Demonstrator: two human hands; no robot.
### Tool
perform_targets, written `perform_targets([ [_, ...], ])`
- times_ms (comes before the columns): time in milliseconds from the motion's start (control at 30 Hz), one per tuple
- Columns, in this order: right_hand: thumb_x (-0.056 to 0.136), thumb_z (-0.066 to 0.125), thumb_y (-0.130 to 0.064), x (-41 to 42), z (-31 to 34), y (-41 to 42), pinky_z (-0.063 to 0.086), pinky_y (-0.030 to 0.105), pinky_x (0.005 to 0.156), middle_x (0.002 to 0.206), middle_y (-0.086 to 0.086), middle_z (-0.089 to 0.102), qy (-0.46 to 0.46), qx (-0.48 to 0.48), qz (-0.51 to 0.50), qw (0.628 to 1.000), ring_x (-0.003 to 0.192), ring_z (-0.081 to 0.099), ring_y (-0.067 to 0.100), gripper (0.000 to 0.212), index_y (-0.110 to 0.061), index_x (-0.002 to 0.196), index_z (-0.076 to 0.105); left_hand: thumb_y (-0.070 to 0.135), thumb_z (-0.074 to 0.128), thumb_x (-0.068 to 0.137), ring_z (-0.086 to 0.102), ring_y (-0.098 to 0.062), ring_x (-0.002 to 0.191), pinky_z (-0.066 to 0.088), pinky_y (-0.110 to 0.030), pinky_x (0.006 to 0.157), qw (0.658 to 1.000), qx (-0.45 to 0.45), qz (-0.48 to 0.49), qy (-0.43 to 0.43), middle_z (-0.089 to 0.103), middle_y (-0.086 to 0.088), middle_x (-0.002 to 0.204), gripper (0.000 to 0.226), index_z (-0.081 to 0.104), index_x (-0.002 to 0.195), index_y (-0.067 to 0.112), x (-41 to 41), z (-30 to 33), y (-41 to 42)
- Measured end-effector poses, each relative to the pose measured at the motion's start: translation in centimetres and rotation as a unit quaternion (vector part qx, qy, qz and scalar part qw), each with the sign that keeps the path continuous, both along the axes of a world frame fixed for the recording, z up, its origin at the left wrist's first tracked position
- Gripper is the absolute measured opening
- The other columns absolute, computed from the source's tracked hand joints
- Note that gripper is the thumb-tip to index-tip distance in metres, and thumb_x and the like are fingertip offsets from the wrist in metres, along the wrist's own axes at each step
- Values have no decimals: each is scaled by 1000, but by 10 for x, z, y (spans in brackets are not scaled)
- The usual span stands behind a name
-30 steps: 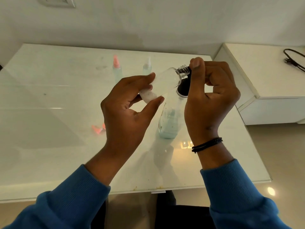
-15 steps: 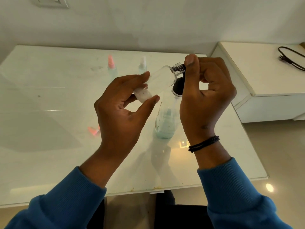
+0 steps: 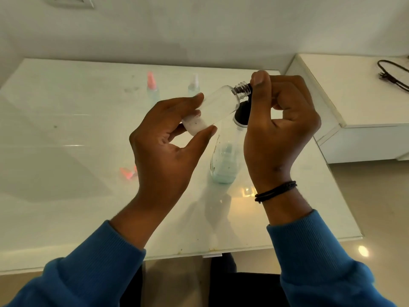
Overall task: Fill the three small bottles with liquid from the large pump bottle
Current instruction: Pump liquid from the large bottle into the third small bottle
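Farthest left of the grip, a loose pink cap (image 3: 128,172) lies on the glossy white table (image 3: 66,134), beyond the left wrist. Behind the grip, toward the wall, two small capped bottles stand upright and a little apart: a pink-topped bottle (image 3: 152,88) and a white-topped bottle (image 3: 194,86). Both look pale and may already hold liquid; the blur makes that uncertain.

The left hand (image 3: 164,147) holds the small clear bottle (image 3: 215,108) in the air above the table, tilted with its open threaded neck up and to the right. The thumb and fingers curl around the lower end, pinching the base, where a little white foamy liquid sits. The bottle looks like thin, light plastic: stiff enough to hold by the body, probably slippery if wet, and likely to dent under a hard squeeze. A hold low on the body, as here, leaves the neck free.

Just right of the neck, the right hand (image 3: 278,127) curls around the black pump head (image 3: 242,113) of the large bottle (image 3: 225,160), thumb raised beside the small bottle's mouth. The large bottle stands on the table directly below the grip, clear, with a low layer of pale blue-green liquid. It is probably light and tippy when pressed.

A black band (image 3: 275,192) circles the right wrist. Right of the table stands a low white cabinet (image 3: 354,111) with a black cable (image 3: 392,74) on it. A plain white wall rises behind.
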State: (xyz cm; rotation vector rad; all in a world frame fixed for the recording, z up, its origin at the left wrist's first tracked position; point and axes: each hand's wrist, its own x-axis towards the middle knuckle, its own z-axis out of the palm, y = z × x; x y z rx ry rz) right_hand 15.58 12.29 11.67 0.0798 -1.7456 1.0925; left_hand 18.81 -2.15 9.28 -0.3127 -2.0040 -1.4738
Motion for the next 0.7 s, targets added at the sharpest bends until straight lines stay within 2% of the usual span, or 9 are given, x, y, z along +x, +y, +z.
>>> perform_targets([
  [133, 97, 68, -7, 0, -5, -1, 49, 44, 62, 80, -8, 62, 2, -8, 6, 1000, 72, 55, 6, 22, -6, 75, 70, 16, 84, 86, 71, -18, 104, 62, -37, 90, 1000, -5, 1, -2, 71, -8, 118, 43, 69, 124, 2, 0, -1, 0],
  [300, 97, 68, -11, 0, 1, 0, 48, 46, 63, 78, -7, 63, 10, 8, 2, 1000, 69, 56, 15, 24, -9, 73, 69, 15, 85, 86, 71, -21, 105, 62, -35, 90, 1000, 1, 1, -4, 71, -9, 119, 43, 69, 124, 1, 1, 0, 0],
  [433, 97, 67, -7, 1, -3, -1, 48, 38, 63, 80, -6, 63, 4, -3, 5, 1000, 72, 54, 5, 22, -7, 75, 70, 15, 85, 86, 71, -20, 105, 62, -34, 90, 1000, 2, 1, -8, 72, -8, 119, 43, 69, 124, 1, 1, -1, -1],
  [500, 97, 68, -6, 2, -6, -1, 48, 35, 62, 81, -6, 63, 4, -4, 5, 1000, 73, 53, 5, 21, -8, 76, 69, 15, 85, 86, 71, -21, 105, 62, -35, 90, 1000, 1, 2, -9, 72, -8, 119, 43, 69, 124, 2, 1, -2, 0],
  [700, 98, 67, -11, 1, 1, 1, 48, 44, 64, 78, -7, 62, 5, 10, 1, 1000, 69, 54, 11, 25, -8, 73, 69, 14, 84, 87, 71, -21, 107, 62, -34, 91, 1000, 10, -6, -8, 71, -9, 120, 43, 68, 124, 1, 0, -1, 0],
])
